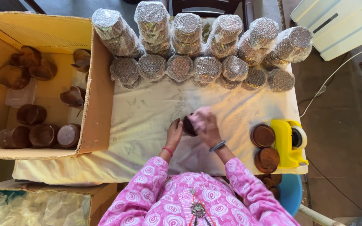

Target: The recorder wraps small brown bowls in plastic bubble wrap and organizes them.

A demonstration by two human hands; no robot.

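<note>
Held item: small dark wooden cup [188,125], mid-bench, between both hands, just in front of the person's chest
Left hand [174,133]: fingers curled up against cup's left side, touching it; thumb side toward cup; looks like a steadying grip, not spread flat
Right hand [205,122]: blurred, cupped over cup's top-right, fingers bent round it; exact pinch can't be told through blur
Key relation: cup lies to the right of left hand and left of right hand, wedged between; right hand sits over more of it, left only flanks it
Cup axis: seems tipped on its side, mouth toward left hand; not certain, mostly hidden
Bench [147,113]: covered w/ pale cloth, bare patch around hands
Wrapped stock: bubble-wrapped rolls [206,46] in rows at far edge, well apart from hands
Right of hands: two round wooden lids [265,146] stacked near yellow tape dispenser [289,142], nearer right hand
Left of hands: open cardboard box [38,83] w/ unwrapped wooden cups & bowls, nearer left hand
</note>
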